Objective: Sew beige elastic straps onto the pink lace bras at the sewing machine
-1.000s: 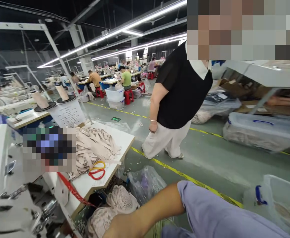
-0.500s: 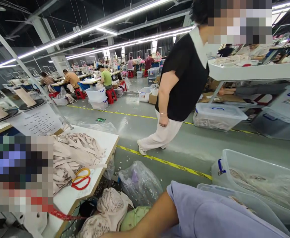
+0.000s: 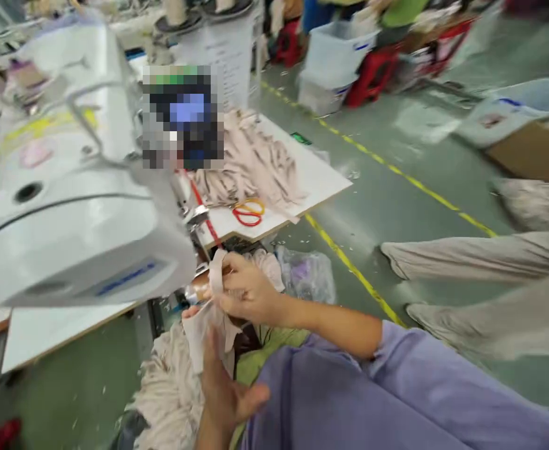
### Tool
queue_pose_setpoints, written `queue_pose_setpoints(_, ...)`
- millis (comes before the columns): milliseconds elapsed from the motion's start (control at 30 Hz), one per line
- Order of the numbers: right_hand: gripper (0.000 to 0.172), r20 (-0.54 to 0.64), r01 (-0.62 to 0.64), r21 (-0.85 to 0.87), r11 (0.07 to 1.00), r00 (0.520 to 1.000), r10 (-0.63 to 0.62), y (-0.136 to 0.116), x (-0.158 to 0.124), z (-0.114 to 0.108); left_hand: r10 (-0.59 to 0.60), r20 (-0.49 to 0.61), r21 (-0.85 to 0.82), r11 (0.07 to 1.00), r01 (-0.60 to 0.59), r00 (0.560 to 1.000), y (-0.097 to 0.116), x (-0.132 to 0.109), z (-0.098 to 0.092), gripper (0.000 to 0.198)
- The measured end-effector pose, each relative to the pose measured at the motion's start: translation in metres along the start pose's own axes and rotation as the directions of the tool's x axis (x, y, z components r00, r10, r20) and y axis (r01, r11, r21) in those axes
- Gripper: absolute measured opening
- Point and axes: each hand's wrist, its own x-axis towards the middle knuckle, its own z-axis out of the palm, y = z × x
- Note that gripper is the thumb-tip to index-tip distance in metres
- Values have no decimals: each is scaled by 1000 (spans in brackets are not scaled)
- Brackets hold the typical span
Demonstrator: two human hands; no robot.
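My right hand is closed on a beige fabric strip, which loops up over its fingers beside the sewing machine's needle area. A flat beige cloth piece hangs just below. My left hand is lower, blurred, with its thumb spread and a finger stretched up against that cloth. Fingertips show at the cloth's left edge; whose they are is unclear. The white sewing machine head is on the left. Under the hands lies a heap of beige fabric strips, with green cloth on my lap.
Red-and-orange-handled scissors lie on the white table beside a pile of beige strips. A red strap runs down near the machine. Plastic bags sit on the floor. A person's trouser legs are at right.
My view has swung left and down to the sewing machine. Both hands now show, the right one with the beige strip. The standing person now appears only as legs at right.
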Motion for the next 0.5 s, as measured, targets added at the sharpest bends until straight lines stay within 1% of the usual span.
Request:
queue_pose_setpoints(67, 11, -69, -70, -29, 997, 995, 68, 9, 7, 7, 40, -44, 71, 997, -37, 998, -18, 4, -3, 92)
queue_pose_setpoints(133, 4, -97, -169, -23, 985, 981, 166, 17, 8, 14, 40, -3, 199, 979, -39, 999, -26, 15, -7, 92)
queue_pose_setpoints(233, 7, -136, -318, 77, 945, 936, 326, 29, 7, 20, -34, 86, 372, 928, 0, 996, -24, 29, -11, 88)
queue_pose_setpoints(300, 13, -105, -407, 198, 892, 896, 432, 36, 8, 19, -44, 116, 428, 904, -10, 992, -21, 32, -12, 84)
queue_pose_setpoints(367, 16, -35, -485, 312, 817, 853, 521, 42, 12, 16, -51, 142, 470, 882, -22, 989, -19, 33, -12, 81)
queue_pose_setpoints(400, 17, 0, -512, 344, 787, 838, 545, 44, 14, 14, -69, 157, 494, 870, -17, 985, -18, 33, -13, 80)
queue_pose_setpoints(433, 16, 22, -523, 352, 776, 833, 552, 45, 17, 12, -94, 177, 516, 857, -11, 980, -17, 33, -14, 78)
queue_pose_setpoints(467, 15, 24, -521, 328, 788, 838, 545, 45, 20, 10, -119, 199, 533, 846, -6, 973, -16, 33, -15, 76)
queue_pose_setpoints(500, 14, 14, -504, 274, 819, 854, 521, 45, 24, 8, -143, 220, 546, 838, 0, 965, -14, 34, -16, 75)
